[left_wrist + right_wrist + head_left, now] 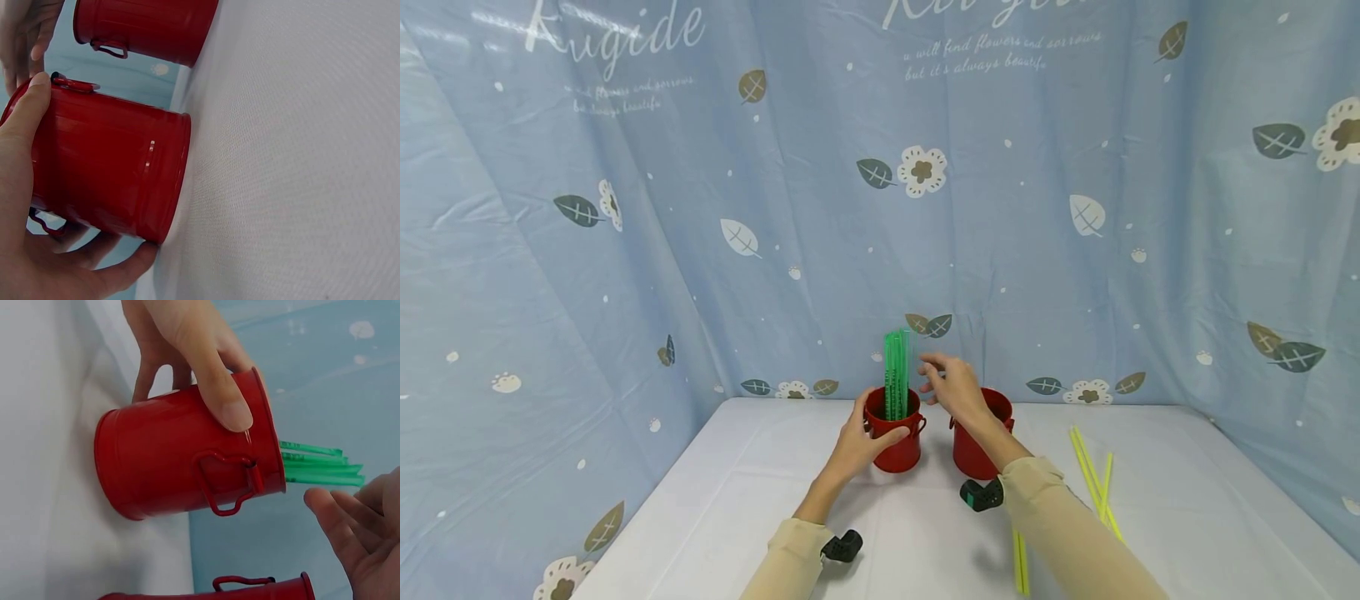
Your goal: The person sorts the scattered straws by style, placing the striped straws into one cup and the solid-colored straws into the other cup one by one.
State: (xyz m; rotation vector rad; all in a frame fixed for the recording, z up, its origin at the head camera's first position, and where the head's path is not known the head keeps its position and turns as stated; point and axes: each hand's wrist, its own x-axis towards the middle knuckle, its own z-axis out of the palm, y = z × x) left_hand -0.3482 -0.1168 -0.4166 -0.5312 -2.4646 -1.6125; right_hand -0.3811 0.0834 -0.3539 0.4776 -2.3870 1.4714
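On the white table stands a red metal bucket (897, 454) with small side handles. My left hand (855, 440) grips it, thumb on the near side and fingers round the far side, as the left wrist view also shows. A bundle of green straws (895, 379), printed with dark marks, stands upright in this bucket. Just right of the straws hovers my right hand (957, 390), its fingers loosely bent near their tips with nothing seen between them. A second red bucket (973, 446) stands to the right, partly behind my right forearm; its inside is mostly hidden.
Yellow sticks (1086, 467) lie on the right of the white table (760, 500), and more yellow sticks (1020, 562) lie near the right sleeve. Behind the table hangs a blue patterned curtain (820, 208). Black wrist cameras (842, 546) sit under both wrists.
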